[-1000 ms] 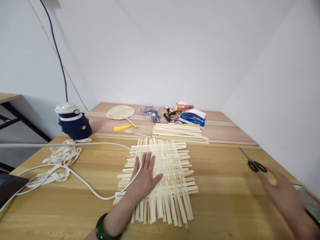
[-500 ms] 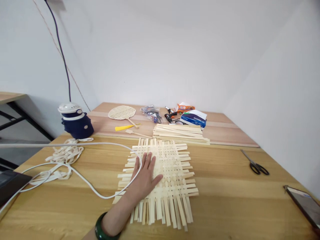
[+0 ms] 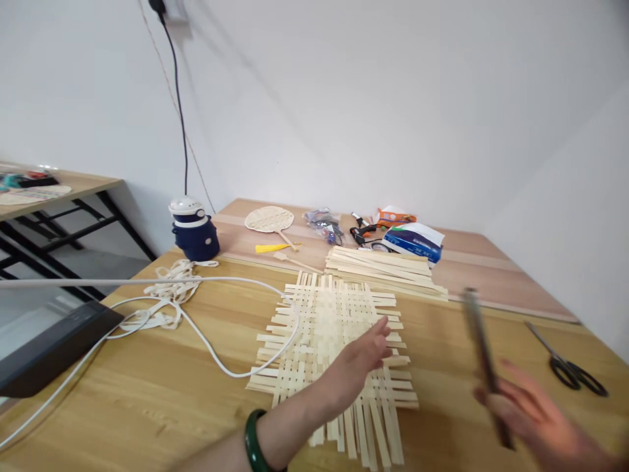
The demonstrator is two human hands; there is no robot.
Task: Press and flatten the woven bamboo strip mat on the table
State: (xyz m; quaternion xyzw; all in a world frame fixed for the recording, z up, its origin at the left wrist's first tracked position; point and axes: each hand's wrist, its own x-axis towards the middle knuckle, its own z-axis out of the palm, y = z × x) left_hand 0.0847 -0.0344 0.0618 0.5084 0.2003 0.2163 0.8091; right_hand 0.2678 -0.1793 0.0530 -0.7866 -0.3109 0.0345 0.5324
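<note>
A mat woven from pale flat bamboo-like strips point(image 3: 327, 341) lies on the table, loose strip ends sticking out on all sides. Over its right half is my left hand point(image 3: 361, 360), fingers stretched out to the right and holding nothing; a green bangle point(image 3: 255, 442) rings that wrist. Whether the hand touches the mat I cannot tell. At the lower right my right hand point(image 3: 535, 413), blurred, grips a smartphone point(image 3: 484, 367) turned nearly edge-on. Black-handled scissors point(image 3: 565, 367) lie beyond that hand, to its right.
A white cable point(image 3: 211, 351) loops across the mat's left side. Further left are a white cord bundle point(image 3: 171, 288), a dark device point(image 3: 63, 347) and a blue-and-white pot point(image 3: 195, 236). Loose strips point(image 3: 383, 269), a round fan point(image 3: 269, 219) and a tissue pack point(image 3: 413, 242) lie behind.
My left hand has lifted from its flat press on the mat and moved right. The smartphone has come up and inward from the right edge, now in my right hand. The view has shifted.
</note>
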